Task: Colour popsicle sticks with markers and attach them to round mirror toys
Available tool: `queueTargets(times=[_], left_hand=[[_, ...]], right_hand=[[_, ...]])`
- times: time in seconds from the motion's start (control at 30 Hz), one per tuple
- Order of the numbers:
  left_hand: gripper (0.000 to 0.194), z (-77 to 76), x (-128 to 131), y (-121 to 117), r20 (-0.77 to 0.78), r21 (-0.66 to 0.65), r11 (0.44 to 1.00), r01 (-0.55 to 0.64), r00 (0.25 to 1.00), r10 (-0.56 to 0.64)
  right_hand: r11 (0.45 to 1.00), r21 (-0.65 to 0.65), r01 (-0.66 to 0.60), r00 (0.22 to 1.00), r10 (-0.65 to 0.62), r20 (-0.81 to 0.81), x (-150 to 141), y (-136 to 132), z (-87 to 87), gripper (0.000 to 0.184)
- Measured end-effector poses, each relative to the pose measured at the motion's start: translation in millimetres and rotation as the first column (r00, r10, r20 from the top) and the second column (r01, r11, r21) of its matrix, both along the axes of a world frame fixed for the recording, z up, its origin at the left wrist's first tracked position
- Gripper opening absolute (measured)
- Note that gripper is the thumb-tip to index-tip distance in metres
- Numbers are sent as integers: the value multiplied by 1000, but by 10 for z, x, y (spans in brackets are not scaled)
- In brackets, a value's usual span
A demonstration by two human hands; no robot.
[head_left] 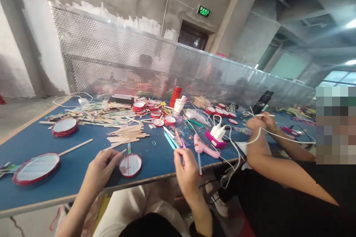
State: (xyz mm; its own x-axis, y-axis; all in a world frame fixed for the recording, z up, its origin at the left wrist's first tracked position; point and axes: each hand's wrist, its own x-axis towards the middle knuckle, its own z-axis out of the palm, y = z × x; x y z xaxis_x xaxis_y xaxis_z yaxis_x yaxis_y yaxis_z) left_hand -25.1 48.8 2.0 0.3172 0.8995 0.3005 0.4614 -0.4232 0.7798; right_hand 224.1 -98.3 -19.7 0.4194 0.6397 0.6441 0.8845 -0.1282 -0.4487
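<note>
My left hand (103, 166) is closed, thumb against fingers, on a thin pale wooden craft stick (124, 151) whose tip pokes out. Beside it lies a small round white disc (130, 166) with a red rim and red lines across its face. A short green-patterned stick (129, 148) sticks out from the disc's far side. My right hand (185, 168) has its fingers pinched together at the table's front edge; whatever is between them is hidden. Just beyond those fingers are blue and white pens (170, 139) and a pink glue gun (204, 148).
Loose craft sticks (128, 133) are heaped across the table. Larger red-rimmed discs (37, 168) lie left, with smaller stacked ones (139, 106) behind. A red bottle (175, 97), paper cup (178, 106) and purple power strip (215, 140) with trailing cables stand farther back. A co-worker's arm (258, 144) reaches in at right.
</note>
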Motion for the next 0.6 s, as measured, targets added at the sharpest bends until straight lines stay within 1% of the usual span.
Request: queueTargets(times=[0.07,0.13,0.2,0.27,0.37,0.43,0.5,0.6], left_hand=[[37,-6,-7,19,-14,-15,1000,-10,1000,10],[40,-7,-8,30,-34,-27,999,-23,999,22],[43,4,-1,25,-50,-37,999,-26,998,24],[44,23,10,3,-60,-47,999,-19,998,16],[44,58,24,-43,-65,-45,999,-9,998,6],[44,78,26,-69,-59,-31,999,-12,998,10],[43,92,26,-86,-40,-17,1000,-15,999,14],[39,102,29,-95,-5,-21,1000,-7,1000,7]], right_hand=[[988,-53,144,989,-142,36,435,-172,30,33],[958,-149,244,969,-235,73,855,-285,63,29],[921,-261,289,957,-270,109,1200,-320,79,35],[890,-367,272,962,-236,140,1447,-281,77,45],[856,-476,199,976,-132,172,1658,-155,70,51],[850,-500,167,978,-80,192,1721,-85,63,55],[862,-484,152,976,-52,214,1739,-60,42,63],[898,-418,139,970,-39,239,1705,-113,-36,74]])
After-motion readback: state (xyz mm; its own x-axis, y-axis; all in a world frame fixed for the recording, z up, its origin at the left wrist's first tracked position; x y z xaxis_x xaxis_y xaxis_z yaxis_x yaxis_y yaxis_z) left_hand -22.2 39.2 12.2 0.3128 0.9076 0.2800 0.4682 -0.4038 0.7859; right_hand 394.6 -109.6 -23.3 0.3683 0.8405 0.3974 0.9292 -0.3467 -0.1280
